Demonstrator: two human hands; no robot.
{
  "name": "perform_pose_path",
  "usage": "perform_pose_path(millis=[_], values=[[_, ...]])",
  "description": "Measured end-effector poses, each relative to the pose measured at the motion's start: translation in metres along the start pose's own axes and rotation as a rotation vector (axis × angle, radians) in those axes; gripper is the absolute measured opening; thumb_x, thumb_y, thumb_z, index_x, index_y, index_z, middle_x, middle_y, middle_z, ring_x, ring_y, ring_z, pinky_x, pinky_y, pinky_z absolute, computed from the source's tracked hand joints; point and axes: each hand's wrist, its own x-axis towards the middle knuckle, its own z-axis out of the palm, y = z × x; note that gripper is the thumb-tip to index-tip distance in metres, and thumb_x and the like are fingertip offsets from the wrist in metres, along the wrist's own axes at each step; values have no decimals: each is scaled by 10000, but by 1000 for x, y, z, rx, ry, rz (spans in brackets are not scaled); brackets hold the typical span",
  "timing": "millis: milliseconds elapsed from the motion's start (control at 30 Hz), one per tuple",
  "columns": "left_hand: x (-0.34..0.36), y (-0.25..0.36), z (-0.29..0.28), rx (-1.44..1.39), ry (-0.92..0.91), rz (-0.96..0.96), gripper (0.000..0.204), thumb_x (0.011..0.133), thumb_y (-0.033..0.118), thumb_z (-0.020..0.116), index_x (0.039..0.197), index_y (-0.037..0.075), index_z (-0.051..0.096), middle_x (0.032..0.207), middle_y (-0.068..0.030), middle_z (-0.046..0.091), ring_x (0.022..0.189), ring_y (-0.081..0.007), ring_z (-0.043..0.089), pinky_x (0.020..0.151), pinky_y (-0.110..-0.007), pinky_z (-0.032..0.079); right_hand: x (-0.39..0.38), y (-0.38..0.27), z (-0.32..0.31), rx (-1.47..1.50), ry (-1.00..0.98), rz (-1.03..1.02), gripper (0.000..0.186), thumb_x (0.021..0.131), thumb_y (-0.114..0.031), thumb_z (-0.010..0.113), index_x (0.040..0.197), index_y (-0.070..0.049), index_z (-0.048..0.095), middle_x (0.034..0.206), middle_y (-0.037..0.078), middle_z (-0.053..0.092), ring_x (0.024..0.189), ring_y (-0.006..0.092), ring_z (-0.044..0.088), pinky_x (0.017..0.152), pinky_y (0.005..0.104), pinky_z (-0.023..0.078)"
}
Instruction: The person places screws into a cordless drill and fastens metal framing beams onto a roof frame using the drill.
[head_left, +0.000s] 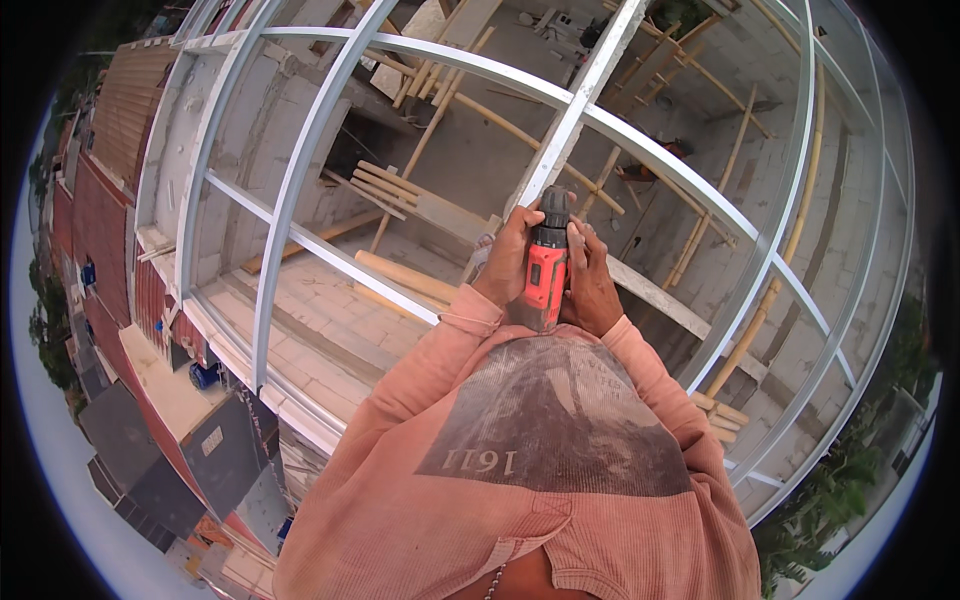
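A red and black cordless drill (546,268) is held close in front of my chest, its black chuck (556,203) pointing away from me. My left hand (508,256) is closed against the drill's left side, with fingertips up by the chuck. On the other side my right hand (597,278) has its fingers bent against the drill body and collar. The drill's lower end is hidden near my shirt, and no bit can be made out. Just beyond the chuck runs a light metal roof beam (592,85), stretching away from me.
Curved-looking silver metal bars (318,150) form an open frame around me. Far below are a concrete floor (500,130), bamboo poles (515,130), wooden planks (440,215) and block walls (262,125). Neighbouring roofs (100,235) lie left, green trees (830,510) lower right.
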Motion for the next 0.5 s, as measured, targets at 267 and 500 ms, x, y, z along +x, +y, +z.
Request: perform_pose_path(millis=[267,500], values=[[2,-3,-6,18,92,6,544,993,427,417,1334,9,494,987,-123,661,929,-234,676,817,-377,594,-1,-3,-5,-49,-85,16,869,774,-28,722,1544,-60,321,1327,236,442,1108,401,550,971,453,467],[4,-5,-14,138,159,34,598,1001,552,470,1255,12,512,924,-121,663,863,-230,687,750,-384,619,8,-17,-12,-55,-125,20,884,758,-81,742,1542,-93,335,1350,190,478,1116,371,558,983,462,452]])
